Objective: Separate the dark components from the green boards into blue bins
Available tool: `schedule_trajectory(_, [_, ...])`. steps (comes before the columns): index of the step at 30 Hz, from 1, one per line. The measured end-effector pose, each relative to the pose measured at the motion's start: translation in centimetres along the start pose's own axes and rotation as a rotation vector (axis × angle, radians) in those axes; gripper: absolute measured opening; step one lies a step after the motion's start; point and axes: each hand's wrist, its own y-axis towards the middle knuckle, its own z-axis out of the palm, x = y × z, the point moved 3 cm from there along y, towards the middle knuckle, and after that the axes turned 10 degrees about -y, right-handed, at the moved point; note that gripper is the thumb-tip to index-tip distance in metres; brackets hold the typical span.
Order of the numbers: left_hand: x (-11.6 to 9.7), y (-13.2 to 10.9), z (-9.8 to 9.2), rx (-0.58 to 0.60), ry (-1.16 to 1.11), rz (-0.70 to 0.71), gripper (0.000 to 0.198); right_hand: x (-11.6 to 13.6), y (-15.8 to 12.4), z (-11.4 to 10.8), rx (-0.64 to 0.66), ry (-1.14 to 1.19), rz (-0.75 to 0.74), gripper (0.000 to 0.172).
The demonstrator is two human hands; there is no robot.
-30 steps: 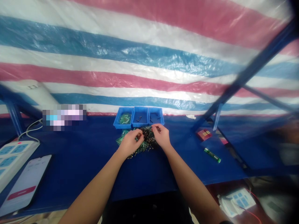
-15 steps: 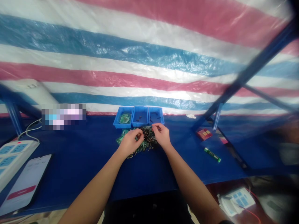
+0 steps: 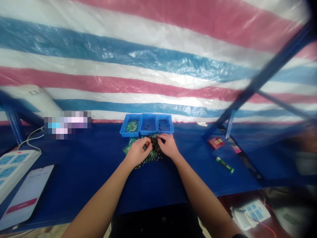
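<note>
A heap of small green and dark parts (image 3: 153, 151) lies on the blue table (image 3: 99, 172), just in front of three blue bins (image 3: 148, 124). My left hand (image 3: 137, 151) rests on the left side of the heap with fingers curled in a pinch. My right hand (image 3: 168, 145) sits on the right side, its fingers also curled down into the parts. What either hand pinches is too small to make out. The left bin holds green pieces, the other two a few dark ones.
A white power strip (image 3: 12, 167) and a phone (image 3: 24, 195) lie at the left edge. A red packet (image 3: 216, 142) and a green marker (image 3: 224, 164) lie to the right, near a slanting blue frame bar (image 3: 260, 82). A striped tarp (image 3: 158, 59) hangs behind.
My right hand has slid a little left and down, from the right bin's front edge onto the heap. My left hand has hardly moved.
</note>
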Motion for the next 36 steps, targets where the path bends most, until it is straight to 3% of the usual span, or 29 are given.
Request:
schedule_trajectory(6, [0.2, 0.0, 0.1, -0.007, -0.013, -0.009, 0.009, 1.0, -0.2, -1.0, -0.135, 0.189, -0.057, 0.017])
schedule_trajectory(10, [0.4, 0.1, -0.1, -0.13, -0.055, 0.002, 0.019, 1.8, -0.3, -1.9, -0.197, 0.32, -0.016, 0.016])
schedule_trajectory(14, [0.7, 0.2, -0.4, -0.175, -0.063, 0.028, 0.035, 2.5, -0.6, -1.9, -0.129, 0.417, -0.024, 0.015])
schedule_trajectory(19, [0.7, 0.1, 0.0, -0.099, -0.084, 0.045, 0.018, 2.7, -0.8, -1.4, -0.064, 0.518, -0.04, 0.022])
schedule_trajectory(23, [0.5, 0.1, -0.3, -0.147, -0.102, -0.003, 0.02, 2.0, -0.5, -1.0, -0.086, 0.584, 0.047, 0.036])
schedule_trajectory(29, [0.4, 0.2, -1.0, -0.23, -0.136, -0.053, 0.021, 1.2, -0.2, -0.5, -0.052, 0.663, 0.183, 0.024])
schedule_trajectory(36, [0.5, 0.1, -0.9, -0.237, -0.128, -0.088, 0.027, 1.3, -0.1, -0.8, -0.024, 0.673, 0.262, 0.025])
